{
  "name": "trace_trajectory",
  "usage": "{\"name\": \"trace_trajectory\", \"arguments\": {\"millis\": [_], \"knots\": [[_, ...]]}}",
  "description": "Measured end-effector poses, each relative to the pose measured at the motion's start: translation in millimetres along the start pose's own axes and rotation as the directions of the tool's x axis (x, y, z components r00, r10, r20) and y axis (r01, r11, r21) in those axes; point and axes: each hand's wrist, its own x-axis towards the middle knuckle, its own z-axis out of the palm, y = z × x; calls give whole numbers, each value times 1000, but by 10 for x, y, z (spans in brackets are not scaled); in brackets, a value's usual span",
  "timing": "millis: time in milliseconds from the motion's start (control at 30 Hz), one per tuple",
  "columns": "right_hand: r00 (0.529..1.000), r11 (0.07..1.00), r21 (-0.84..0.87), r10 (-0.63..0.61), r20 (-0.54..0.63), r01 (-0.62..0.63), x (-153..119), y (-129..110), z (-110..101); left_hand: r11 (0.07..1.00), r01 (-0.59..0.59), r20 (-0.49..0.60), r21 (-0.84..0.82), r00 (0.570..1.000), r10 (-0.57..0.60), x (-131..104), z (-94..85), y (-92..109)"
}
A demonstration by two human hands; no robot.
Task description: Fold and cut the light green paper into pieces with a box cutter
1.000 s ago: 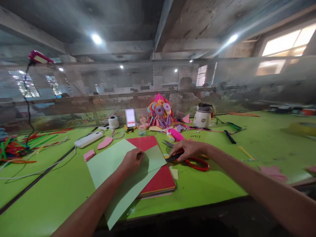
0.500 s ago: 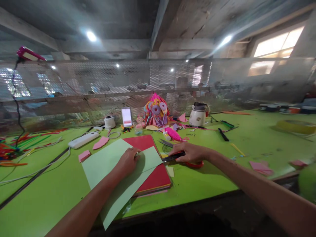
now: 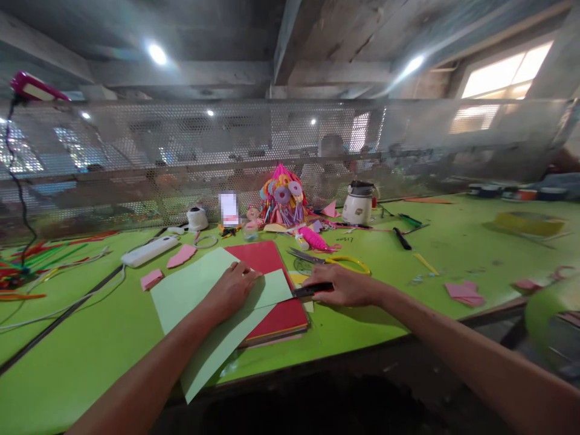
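A light green sheet of paper [image 3: 194, 290] lies slanted over a stack of red paper [image 3: 281, 320], its lower corner reaching the table's front edge. My left hand [image 3: 233, 287] is closed on the sheet, fingers bent and pressed on top. My right hand [image 3: 344, 285] grips a pair of dark scissors [image 3: 312, 290], whose tip meets the right end of the green sheet. The hand hides most of their handles. Just behind it lies a second pair of scissors [image 3: 348, 263] with yellow handles.
Pink paper pieces [image 3: 181, 256], a white power strip [image 3: 149, 251] and its cable lie left. At the back stand a colourful tasselled ornament [image 3: 283, 196] and a white kettle [image 3: 357, 204]. A black-handled tool [image 3: 402, 239] lies right. A perforated metal screen [image 3: 244, 145] borders the table.
My right hand has turned with the scissors, so their red handle no longer shows and the yellow-handled pair is more visible. My left hand stays on the sheet. The view has shifted slightly.
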Motion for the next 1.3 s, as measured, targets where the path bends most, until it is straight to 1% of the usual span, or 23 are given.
{"name": "trace_trajectory", "arguments": {"millis": [267, 500, 733, 1000, 1133, 1300], "knots": [[1000, 1000, 28, -3, -16, 3, -44, 14, 26, 998, -16, -45, -56, 999, 13, -7, 57, -33], [999, 1000, 18, 3, -49, -2, -35, 8, 72, 996, -71, -68, -54, 995, 67, -8, 77, -54], [998, 1000, -1, 18, -63, -18, -78, -20, 87, 998, -65, -35, -18, 997, 64, -4, 64, -46], [999, 999, 12, 32, -44, -31, -47, -24, 84, 998, -68, -33, 2, 997, 68, 4, 104, -75], [999, 999, 19, 27, -34, -26, -43, -50, 86, 999, -55, -33, 0, 998, 55, 4, 87, -59], [998, 998, 32, 52, -31, -51, -81, -65, 67, 999, -43, -29, -12, 999, 42, 3, 68, -44]]}}
